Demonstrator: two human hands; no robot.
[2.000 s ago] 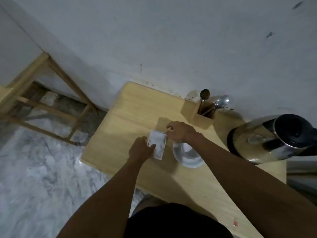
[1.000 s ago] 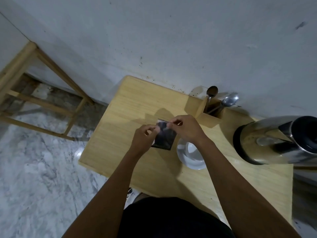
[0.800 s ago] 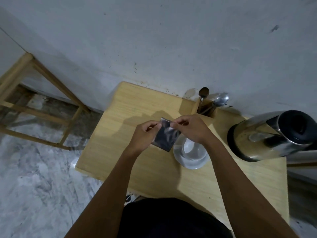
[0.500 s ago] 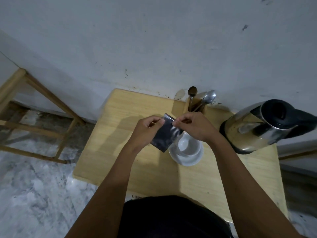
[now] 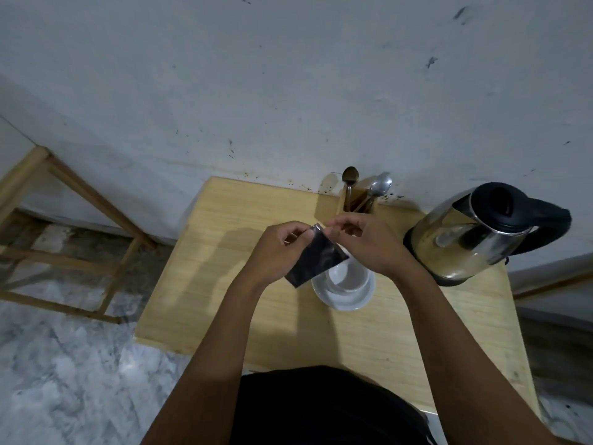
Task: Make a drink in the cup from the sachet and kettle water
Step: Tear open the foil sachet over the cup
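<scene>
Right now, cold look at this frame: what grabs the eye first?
The two hands meeting mid-frame: the left hand and right hand pinch the top edge of a dark sachet held above the white cup on its saucer. Next, the shiny steel kettle at the table's right, and the spoons standing in a wooden holder against the wall.

Both forearms are bare from the lower edge of the view up to the wrists, with no sleeves, watch, bracelet or rings to be seen. The left hand and the right hand are bare as well, without gloves. At six o'clock a black garment covers the body, plain and without visible print; its cut cannot be told.
</scene>
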